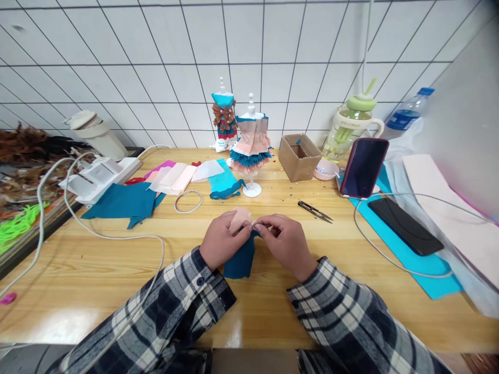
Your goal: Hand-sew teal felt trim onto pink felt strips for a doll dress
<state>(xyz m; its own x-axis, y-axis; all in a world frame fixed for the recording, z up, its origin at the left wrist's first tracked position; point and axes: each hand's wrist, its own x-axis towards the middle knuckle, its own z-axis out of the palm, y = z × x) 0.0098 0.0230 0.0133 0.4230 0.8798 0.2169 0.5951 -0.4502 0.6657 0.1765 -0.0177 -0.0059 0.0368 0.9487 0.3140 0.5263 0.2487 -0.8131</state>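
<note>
Between thumb and fingers, my left hand grips a piece of peach crepe paper together with a dark teal crepe paper piece that hangs below it. My right hand pinches the edge of the same papers, its fingertips almost meeting the left ones. Just beyond my hands stands a small white dress-form stand wearing a peach and teal ruffled paper dress. Behind it is a second dress form in blue, brown and red. Black thread snips lie to the right of my hands.
Coloured paper sheets and a white ring lie at the left. A cardboard box, a pink dish, a propped phone, a flat black phone and a green-lidded jug stand or lie at the right. White cables cross both sides.
</note>
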